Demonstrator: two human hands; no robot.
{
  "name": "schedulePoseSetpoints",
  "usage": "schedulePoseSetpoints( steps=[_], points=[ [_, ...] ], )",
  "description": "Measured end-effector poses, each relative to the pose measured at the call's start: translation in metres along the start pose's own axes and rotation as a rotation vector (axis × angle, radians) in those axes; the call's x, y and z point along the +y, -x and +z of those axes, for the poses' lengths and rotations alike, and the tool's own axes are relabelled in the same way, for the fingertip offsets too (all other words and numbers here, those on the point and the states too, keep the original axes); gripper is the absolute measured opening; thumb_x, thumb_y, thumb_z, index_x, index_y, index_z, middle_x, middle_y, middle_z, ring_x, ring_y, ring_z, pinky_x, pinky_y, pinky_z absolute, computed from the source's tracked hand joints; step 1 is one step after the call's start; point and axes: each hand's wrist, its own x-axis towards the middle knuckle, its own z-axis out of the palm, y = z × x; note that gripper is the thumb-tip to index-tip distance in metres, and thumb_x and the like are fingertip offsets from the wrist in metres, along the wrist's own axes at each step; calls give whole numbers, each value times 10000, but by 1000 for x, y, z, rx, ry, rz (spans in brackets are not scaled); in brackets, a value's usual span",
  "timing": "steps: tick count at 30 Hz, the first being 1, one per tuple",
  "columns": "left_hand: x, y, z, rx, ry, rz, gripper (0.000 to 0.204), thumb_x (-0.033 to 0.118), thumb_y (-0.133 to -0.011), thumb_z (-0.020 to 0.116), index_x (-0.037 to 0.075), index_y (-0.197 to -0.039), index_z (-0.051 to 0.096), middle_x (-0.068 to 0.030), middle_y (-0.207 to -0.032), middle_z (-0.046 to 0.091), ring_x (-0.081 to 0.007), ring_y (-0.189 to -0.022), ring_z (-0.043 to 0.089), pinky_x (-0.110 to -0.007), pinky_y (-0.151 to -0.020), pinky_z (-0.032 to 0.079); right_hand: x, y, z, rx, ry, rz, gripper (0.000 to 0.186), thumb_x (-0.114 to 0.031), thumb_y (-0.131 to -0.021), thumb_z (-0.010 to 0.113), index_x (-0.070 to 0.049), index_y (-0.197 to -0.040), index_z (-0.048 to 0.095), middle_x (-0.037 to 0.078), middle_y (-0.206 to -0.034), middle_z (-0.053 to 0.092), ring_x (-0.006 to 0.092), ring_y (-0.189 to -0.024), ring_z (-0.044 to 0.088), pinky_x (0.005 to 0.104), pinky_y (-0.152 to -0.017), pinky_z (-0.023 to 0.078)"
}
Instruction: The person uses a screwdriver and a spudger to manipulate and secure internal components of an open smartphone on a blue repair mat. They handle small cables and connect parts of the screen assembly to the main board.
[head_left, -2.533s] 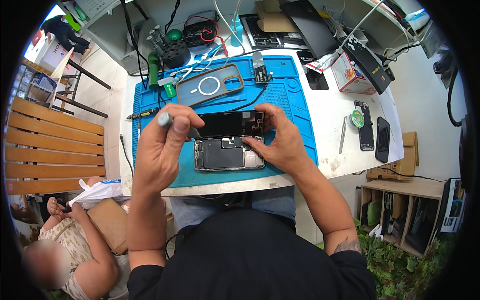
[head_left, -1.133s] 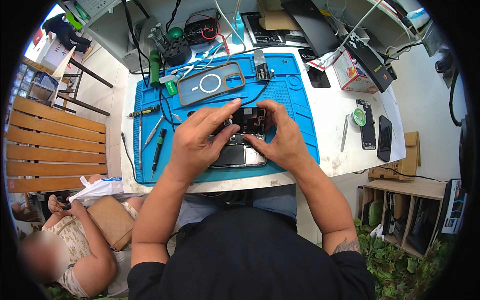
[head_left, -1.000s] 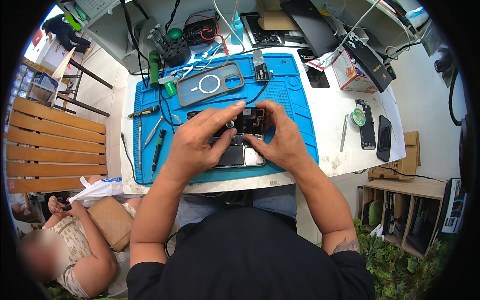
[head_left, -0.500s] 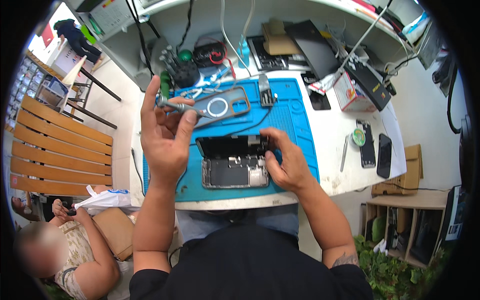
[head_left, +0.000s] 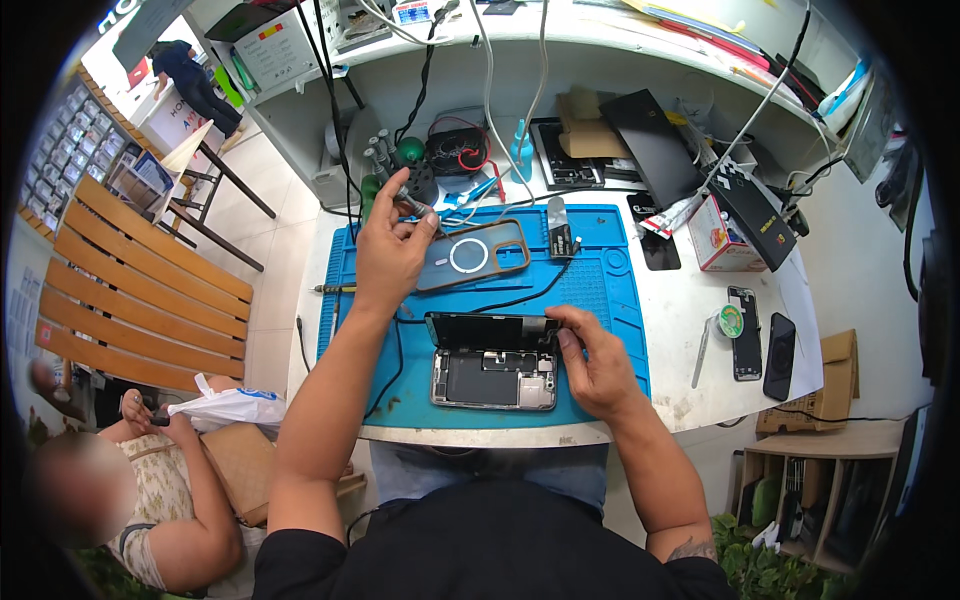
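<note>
- Pinched at its right edge by the right hand [head_left: 597, 372], the raised phone screen [head_left: 490, 329] leans up behind the opened phone body [head_left: 470, 380], probably so its cable is not strained.
- Clear of the phone, the left hand [head_left: 392, 256] grasps a grey rod-shaped tool [head_left: 411, 204] between thumb and fingers, near the black tool holder [head_left: 425, 186].
- That phone body lies flat on the blue mat [head_left: 620, 365] by the bench's near edge, inside facing up, likely for easy view and reach.
- Behind it rests a brown-rimmed phone case [head_left: 472, 255], seemingly set aside for working room.
- Rightward, on the white bench [head_left: 675, 385], a green-topped tin [head_left: 731, 320] sits beside two dark phone-shaped pieces.
</note>
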Motion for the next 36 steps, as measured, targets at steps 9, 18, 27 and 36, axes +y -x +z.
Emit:
schedulePoseSetpoints(
  steps=[9,18,27,36],
  points=[
    [-11,0,2,-29,-68,-19,668,13,-1047,747,13,-1664,490,-109,-1106,734,-142,-932,777,-272,-826,626,3,1,1,-3,-10,-4,298,27,-1109,592,-38,-1395,646,209,-1171,788,382,-981,807,417,-834,628],
    [-4,4,-4,17,-36,9,680,0,-1044,754,16,-1665,480,-111,-1114,737,-142,-959,749,-277,-839,630,-1,0,0,-16,-11,45,310,24,-1108,584,-46,-1401,653,213,-1166,788,390,-973,805,418,-839,620],
    [23,70,-73,-61,49,-153,616,9,-1041,784,-52,-1595,521,-117,-1222,726,-179,-1081,738,-327,-954,646,1,1,1,10,-3,6,330,44,-1097,584,-47,-1406,655,205,-1216,779,353,-1043,800,387,-906,606],
    [40,163,-80,-138,57,-371,266,29,-1133,648,0,-1358,511,-176,-1190,757,-222,-1067,780,-323,-935,648,0,-1,1,3,-31,48,325,38,-1107,578,-48,-1412,648,180,-1145,784,281,-972,778,357,-881,594]
  ],
)
